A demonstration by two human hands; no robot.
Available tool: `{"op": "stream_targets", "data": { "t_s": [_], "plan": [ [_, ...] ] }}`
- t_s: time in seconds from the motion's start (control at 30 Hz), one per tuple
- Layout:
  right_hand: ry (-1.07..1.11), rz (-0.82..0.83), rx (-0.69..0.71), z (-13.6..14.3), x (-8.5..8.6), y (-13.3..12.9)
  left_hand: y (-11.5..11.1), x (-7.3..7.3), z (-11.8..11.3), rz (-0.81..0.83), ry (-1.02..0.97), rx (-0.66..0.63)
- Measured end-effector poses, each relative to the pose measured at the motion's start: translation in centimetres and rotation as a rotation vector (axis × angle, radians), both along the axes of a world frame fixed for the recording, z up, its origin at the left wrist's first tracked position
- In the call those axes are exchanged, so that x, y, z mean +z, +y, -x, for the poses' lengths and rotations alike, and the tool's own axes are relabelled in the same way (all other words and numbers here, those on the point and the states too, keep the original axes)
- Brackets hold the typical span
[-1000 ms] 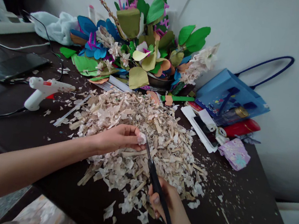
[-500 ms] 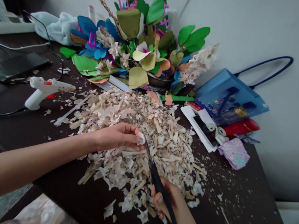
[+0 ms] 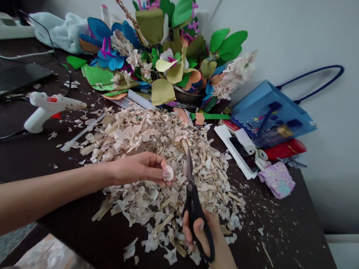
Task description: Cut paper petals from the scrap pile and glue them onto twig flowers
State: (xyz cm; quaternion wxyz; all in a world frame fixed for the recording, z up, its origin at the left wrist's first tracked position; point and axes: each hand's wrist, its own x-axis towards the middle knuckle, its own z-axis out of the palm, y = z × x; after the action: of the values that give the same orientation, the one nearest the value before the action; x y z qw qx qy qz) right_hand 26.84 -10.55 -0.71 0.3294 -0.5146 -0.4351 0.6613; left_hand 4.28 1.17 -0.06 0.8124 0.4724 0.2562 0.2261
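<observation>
My left hand (image 3: 143, 169) is closed, pinching a small pale petal-like piece (image 3: 168, 173) between thumb and fingers. In my right hand (image 3: 200, 232) are black-handled scissors (image 3: 194, 199), with fingers through the handle loops. The blades point up and away, slightly right of the pale piece and apart from it. Under and around both hands spreads a wide heap of pale, dry scraps (image 3: 142, 201) on the dark table (image 3: 90, 233).
A white glue gun (image 3: 46, 110) lies left, near a dark tablet (image 3: 10, 78). Colourful artificial flowers (image 3: 172, 66) stand behind the heap. To the right are a blue bag (image 3: 254, 105), a phone (image 3: 244, 153) and a patterned cloth (image 3: 277, 179).
The scissors have moved away from the pale piece, to its right, and turned more upright. More of the piece shows in my left hand. The whole view has shifted slightly.
</observation>
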Motion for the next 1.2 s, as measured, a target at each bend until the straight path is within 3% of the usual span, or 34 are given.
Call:
{"op": "stream_targets", "data": {
  "t_s": [0.07,0.23,0.3,0.57,0.73,0.87,0.93,1.1,1.2],
  "plan": [
    [0.048,0.010,-0.008,0.6,0.4,0.0,-0.6,0.2,-0.3,-0.127,-0.014,-0.027],
    [0.163,-0.003,-0.032,1.8,0.8,0.0,-2.7,0.8,-0.8,-0.715,-0.022,-0.054],
    [0.194,-0.014,-0.049,1.9,0.6,0.0,-3.2,0.7,-0.9,-0.873,-0.014,-0.065],
    [0.283,-0.036,-0.089,1.7,-0.6,-0.2,-3.4,0.5,-0.7,-1.134,0.014,-0.227],
    [0.323,-0.016,-0.074,1.9,-0.3,-0.2,-4.0,0.0,-1.1,-1.126,-0.038,-0.099],
    [0.264,-0.040,-0.129,2.0,-0.2,-0.3,-3.8,0.0,-1.3,-1.102,-0.020,-0.103],
    [0.202,-0.094,-0.221,2.1,-0.1,-0.4,-3.5,0.1,-1.3,-0.988,0.073,-0.090],
    [0.037,-0.247,-0.441,2.3,0.0,-0.5,-4.2,-0.4,-1.8,-0.493,0.154,-0.108],
    [0.011,-0.286,-0.455,2.7,-0.2,-0.6,-5.0,-0.9,-2.2,-0.386,0.140,-0.078]
  ]
}}
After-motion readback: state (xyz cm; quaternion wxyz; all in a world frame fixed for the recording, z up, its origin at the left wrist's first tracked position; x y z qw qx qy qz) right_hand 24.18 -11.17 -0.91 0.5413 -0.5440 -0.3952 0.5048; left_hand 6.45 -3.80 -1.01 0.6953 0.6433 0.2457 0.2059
